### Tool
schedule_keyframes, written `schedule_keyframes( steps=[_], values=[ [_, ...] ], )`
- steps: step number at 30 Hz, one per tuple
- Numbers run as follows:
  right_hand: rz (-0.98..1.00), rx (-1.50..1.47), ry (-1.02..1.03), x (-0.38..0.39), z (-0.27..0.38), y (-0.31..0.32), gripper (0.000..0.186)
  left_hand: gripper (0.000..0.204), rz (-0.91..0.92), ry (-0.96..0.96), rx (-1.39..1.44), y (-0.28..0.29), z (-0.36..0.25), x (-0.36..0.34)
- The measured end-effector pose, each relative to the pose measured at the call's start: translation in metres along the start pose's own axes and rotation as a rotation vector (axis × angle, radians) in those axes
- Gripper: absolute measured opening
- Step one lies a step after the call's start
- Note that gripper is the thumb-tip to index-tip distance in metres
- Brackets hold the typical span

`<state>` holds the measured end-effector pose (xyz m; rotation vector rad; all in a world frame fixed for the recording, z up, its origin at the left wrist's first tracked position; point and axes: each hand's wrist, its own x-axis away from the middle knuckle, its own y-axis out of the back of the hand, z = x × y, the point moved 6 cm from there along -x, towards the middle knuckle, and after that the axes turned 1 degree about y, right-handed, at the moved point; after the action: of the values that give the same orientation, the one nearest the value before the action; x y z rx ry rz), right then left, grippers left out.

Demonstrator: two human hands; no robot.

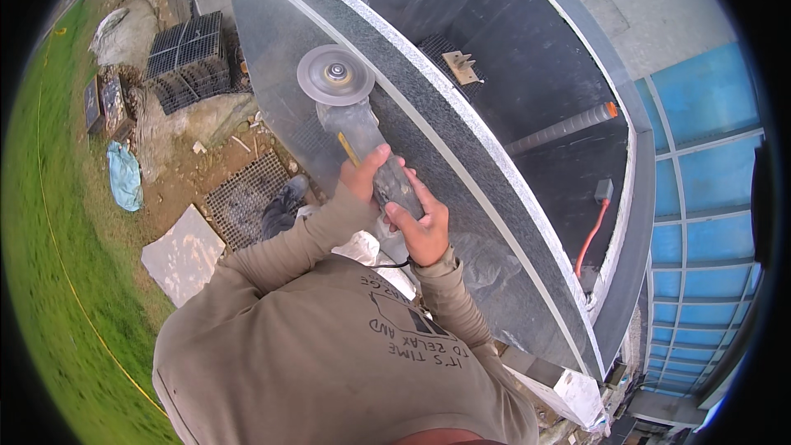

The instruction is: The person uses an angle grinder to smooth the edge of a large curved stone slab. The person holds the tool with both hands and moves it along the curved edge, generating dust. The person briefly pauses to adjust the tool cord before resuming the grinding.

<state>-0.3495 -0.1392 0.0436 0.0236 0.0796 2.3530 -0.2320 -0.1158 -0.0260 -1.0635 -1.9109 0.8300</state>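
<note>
Angle grinder [356, 122] gripped: left hand [363, 175] curled against its side, right hand [426, 229] closed around rear body [396, 189]; disc [336, 74] beside grey panel [276, 41]

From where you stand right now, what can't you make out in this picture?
All in the head view:
Left grip: some fingers hidden by the grinder.
Right grip: some fingers hidden behind the grinder.
Grinder's underside: hidden by its own body.
Disc: fine surface marks too blurred.
Grey pipe: lower end hidden by the near stone wall.
Blue panels: cut off by the dark picture rim.
</note>
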Motion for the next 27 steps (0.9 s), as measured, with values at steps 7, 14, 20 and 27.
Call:
schedule_keyframes(
  steps=[7,14,20,27],
  values=[
    [-0.003,0.013,0.018,-0.012,-0.003,-0.005,0.059,0.038,-0.03,-0.028,-0.011,0.003,-0.012,-0.008],
    [0.02,0.012,0.005,-0.024,-0.006,-0.009,0.06,0.042,-0.035,-0.054,0.017,0.003,-0.021,-0.016],
    [-0.01,0.021,0.057,-0.036,-0.002,-0.016,0.057,0.041,-0.049,-0.015,0.014,0.006,-0.03,-0.025],
    [-0.001,0.011,0.052,-0.027,0.001,-0.015,0.058,0.04,-0.047,-0.026,-0.005,0.001,-0.027,-0.014]
  ],
)
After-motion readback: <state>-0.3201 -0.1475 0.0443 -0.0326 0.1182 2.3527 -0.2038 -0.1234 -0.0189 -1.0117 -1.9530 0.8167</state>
